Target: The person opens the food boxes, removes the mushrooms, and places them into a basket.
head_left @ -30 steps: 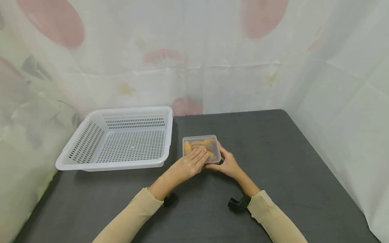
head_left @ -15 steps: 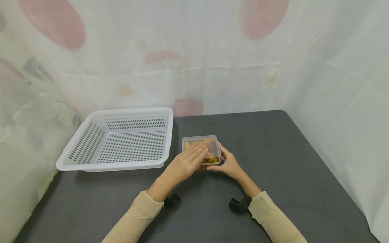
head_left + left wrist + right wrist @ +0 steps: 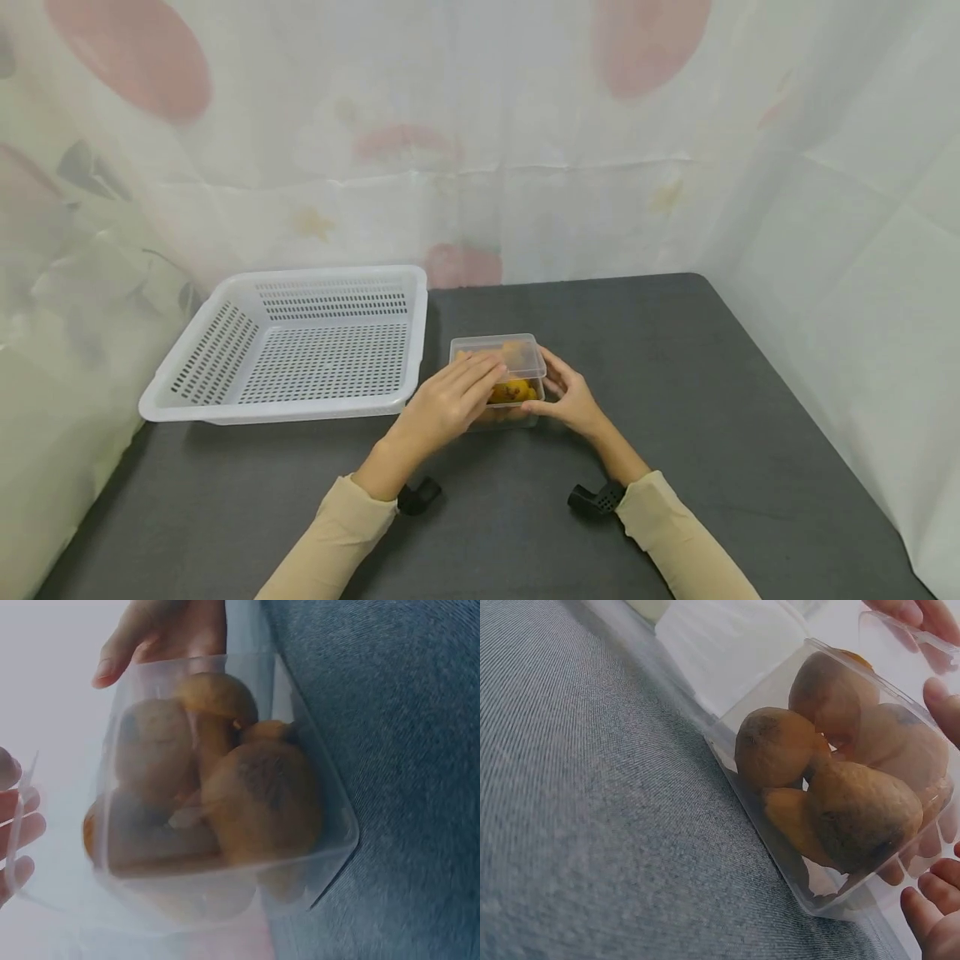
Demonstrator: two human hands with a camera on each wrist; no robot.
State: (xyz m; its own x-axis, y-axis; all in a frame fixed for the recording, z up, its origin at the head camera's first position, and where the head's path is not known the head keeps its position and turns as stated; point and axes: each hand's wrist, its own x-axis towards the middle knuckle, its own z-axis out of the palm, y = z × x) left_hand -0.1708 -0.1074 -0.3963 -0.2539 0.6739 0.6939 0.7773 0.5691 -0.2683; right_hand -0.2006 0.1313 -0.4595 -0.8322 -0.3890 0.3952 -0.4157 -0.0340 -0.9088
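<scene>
gripping the clear box (image 3: 506, 418) in our curled right hand (image 3: 572, 408), we hold its tilted lid (image 3: 527, 360) with our left hand (image 3: 444, 398); the box stands on the dark table (image 3: 675, 375), rounded yellow-brown pieces (image 3: 862, 802) inside.

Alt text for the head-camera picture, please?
A left hand touches the translucent plastic lid of a squarish translucent plastic box of rounded yellow items; a right hand grips the box. At left, a white rectangular perforated plastic basket.

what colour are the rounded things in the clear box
The rounded things are yellow-orange with dark patches, best seen in the head view, past the lid.
</scene>
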